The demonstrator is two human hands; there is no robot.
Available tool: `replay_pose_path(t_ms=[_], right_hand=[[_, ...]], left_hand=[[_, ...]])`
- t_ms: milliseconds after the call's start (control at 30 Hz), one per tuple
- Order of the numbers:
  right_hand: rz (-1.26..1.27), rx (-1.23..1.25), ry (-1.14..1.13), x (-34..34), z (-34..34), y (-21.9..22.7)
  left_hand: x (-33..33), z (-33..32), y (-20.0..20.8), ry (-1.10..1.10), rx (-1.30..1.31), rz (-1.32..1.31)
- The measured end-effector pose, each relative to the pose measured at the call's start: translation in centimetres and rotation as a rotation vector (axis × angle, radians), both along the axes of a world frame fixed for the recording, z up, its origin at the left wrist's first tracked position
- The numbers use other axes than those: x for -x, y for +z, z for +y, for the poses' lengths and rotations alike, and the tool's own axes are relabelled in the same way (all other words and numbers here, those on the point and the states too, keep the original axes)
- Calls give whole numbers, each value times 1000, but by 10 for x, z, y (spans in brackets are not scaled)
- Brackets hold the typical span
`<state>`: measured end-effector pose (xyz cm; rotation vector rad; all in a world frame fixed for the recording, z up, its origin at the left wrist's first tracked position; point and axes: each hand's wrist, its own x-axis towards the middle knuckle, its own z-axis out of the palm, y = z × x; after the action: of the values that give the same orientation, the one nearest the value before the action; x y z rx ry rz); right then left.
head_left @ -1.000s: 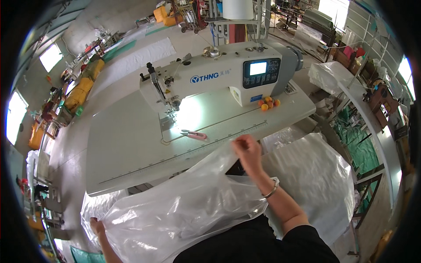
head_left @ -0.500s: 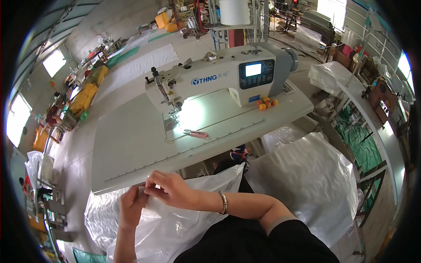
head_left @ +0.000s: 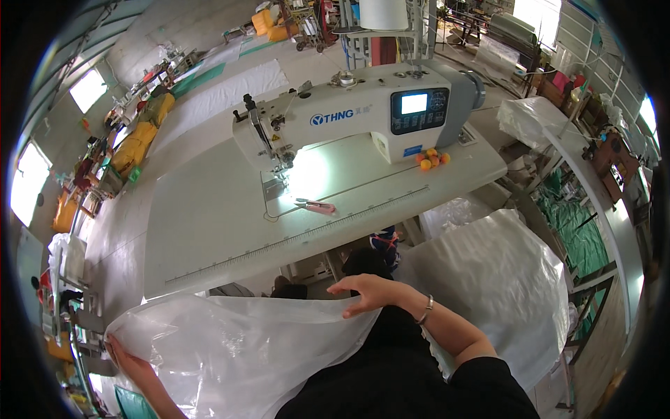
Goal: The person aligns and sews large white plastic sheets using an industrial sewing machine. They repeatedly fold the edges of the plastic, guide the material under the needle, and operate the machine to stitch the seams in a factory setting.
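A translucent plastic sheet (head_left: 237, 349) spreads across my lap, its upper edge running just below the table's front edge. At its far left corner my left hand (head_left: 132, 363) grips the edge, with part of the fingers hidden by the film. My right hand (head_left: 366, 292), a metal bangle on its wrist, hovers by the sheet's right end with thumb and fingers apart. Beyond the hands stands a white sewing machine (head_left: 335, 115), its needle area lit and its screen on. Pink-handled thread snips (head_left: 317, 207) lie on the sewing table (head_left: 202, 216) near the needle.
Several small orange-yellow fruits (head_left: 434, 160) sit by the machine's base. A large pile of plastic sheeting (head_left: 481, 293) lies at my right, beside a long curved-looking bench (head_left: 600, 188). A white thread cone (head_left: 383, 14) stands behind the machine. Yellow bundles (head_left: 136, 143) line the left side.
My hands were close together at the table's front edge. The left has moved left and down, drawing the sheet's edge out; the right has moved right and its fingers have opened.
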<state>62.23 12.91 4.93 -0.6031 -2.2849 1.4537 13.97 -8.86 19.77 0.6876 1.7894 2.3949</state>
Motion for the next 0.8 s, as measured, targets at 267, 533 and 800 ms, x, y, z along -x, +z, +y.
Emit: replay_pose_path(t_ms=[267,533,800], right_hand=[[12,272,-314,-29,-19,-27],[557,1038,-644,6,-55,-83],[924,1089,-703,25,-53,7]], left_hand=[[80,-40,-29,246,599,719],[73,-5,8,13,190,-94],[250,-50,-38,443,726,1007]])
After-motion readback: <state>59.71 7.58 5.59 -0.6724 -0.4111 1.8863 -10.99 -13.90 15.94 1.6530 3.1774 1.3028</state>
